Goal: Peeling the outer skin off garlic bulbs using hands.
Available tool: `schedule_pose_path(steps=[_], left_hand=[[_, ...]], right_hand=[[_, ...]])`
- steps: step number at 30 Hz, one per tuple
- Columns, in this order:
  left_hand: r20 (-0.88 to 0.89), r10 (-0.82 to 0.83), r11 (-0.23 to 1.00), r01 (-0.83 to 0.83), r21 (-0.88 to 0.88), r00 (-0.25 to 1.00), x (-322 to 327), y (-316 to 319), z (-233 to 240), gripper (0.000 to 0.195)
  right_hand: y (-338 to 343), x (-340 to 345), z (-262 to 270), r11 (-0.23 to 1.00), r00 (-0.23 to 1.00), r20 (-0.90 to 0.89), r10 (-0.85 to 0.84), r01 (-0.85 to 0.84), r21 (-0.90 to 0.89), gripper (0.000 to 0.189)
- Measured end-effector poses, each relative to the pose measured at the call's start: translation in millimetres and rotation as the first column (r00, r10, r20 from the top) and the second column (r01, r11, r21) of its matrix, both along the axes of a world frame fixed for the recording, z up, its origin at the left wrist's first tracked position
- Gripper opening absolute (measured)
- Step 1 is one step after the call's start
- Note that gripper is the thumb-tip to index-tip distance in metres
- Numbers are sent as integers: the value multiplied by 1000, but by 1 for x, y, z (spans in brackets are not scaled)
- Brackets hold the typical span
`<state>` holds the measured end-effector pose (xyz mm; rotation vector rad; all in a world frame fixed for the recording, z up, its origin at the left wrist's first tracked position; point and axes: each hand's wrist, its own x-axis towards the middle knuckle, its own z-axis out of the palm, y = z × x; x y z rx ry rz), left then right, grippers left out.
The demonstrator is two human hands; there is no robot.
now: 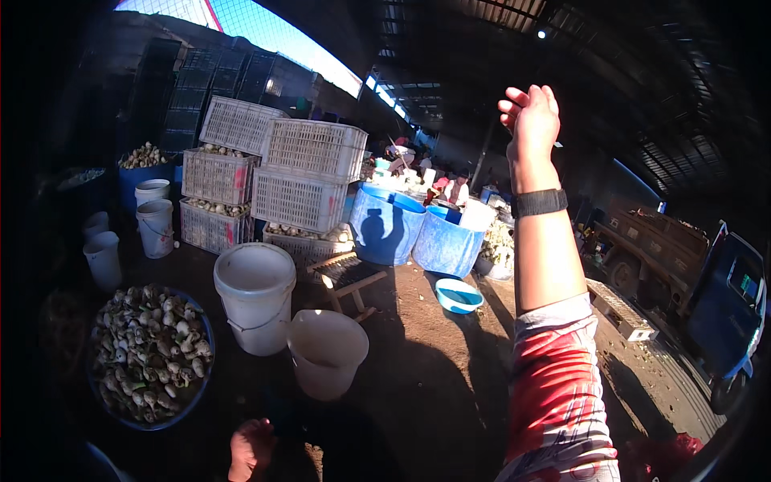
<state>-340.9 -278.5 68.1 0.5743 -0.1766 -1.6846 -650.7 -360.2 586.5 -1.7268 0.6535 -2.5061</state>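
Note:
My right hand [534, 123] is raised high in the sunlight at the end of a stretched arm, with a black band at the wrist. Its fingers are slightly curled and partly apart, and nothing shows in them. Low in the shade is my left hand [252, 447], blurred and dim; its grip is unclear. Left of it stands a wide blue-rimmed basin [211, 361] heaped with pale, bulb-shaped produce [150, 349]. Just beyond the left hand are a white tub [328, 367] and a taller lidded white bucket [256, 313] with a wire handle.
Stacked white plastic crates [301, 196], some holding produce, stand behind a low wooden stool [346, 280]. Blue barrels [385, 226] and a light-blue basin [459, 296] are farther right. A truck [656, 253] is parked at the right. People [458, 190] sit in the background.

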Motion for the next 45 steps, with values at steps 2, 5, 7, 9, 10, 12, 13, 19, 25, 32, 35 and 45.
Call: schedule_pose_path(steps=[2, 5, 7, 9, 10, 12, 13, 19, 25, 32, 35, 45], left_hand=[[14, 34, 997, -35, 63, 999, 2, 8, 2, 3], [18, 100, 993, -101, 53, 995, 16, 24, -3, 4], [-52, 181, 982, -184, -46, 982, 22, 33, 2, 4], [-56, 171, 966, -179, -189, 984, 31, 41, 9, 5], [42, 201, 965, -190, -181, 979, 31, 50, 19, 13], [158, 345, 933, -320, -164, 925, 40, 63, 24, 9], [212, 404, 897, -340, -281, 890, 36, 73, 37, 13], [486, 347, 937, -314, -152, 802, 46, 121, 64, 21], [475, 215, 977, -193, -95, 853, 50, 131, 45, 33], [371, 359, 928, -371, -40, 857, 49, 123, 9, 25], [377, 117, 993, -98, -69, 919, 55, 120, 19, 26], [371, 279, 958, -285, -42, 886, 40, 118, 7, 28]], right_hand=[[15, 20, 11, 996, 997, -46, -67, 64, -65, 49], [23, 85, -70, 972, 946, -221, 235, -230, 50, 48], [24, 134, -192, 803, 699, -395, 596, -509, 310, 43], [53, 168, -296, 696, 367, -597, 714, -273, 664, 38], [69, 178, -343, 576, 323, -497, 805, -230, 784, 29], [91, 200, -411, 471, 302, -392, 869, -262, 843, 25], [106, 212, -422, 424, 330, -316, 890, -341, 839, 24], [131, 245, -461, -333, 145, 439, 887, -458, 824, 25], [125, 242, -481, -431, 85, 502, 861, -404, 807, 21], [134, 246, -507, -426, 214, 566, 796, -467, 775, 19], [130, 246, -504, -457, 208, 582, 786, -438, 774, 18], [129, 242, -513, -473, 192, 627, 755, -502, 724, 14]])
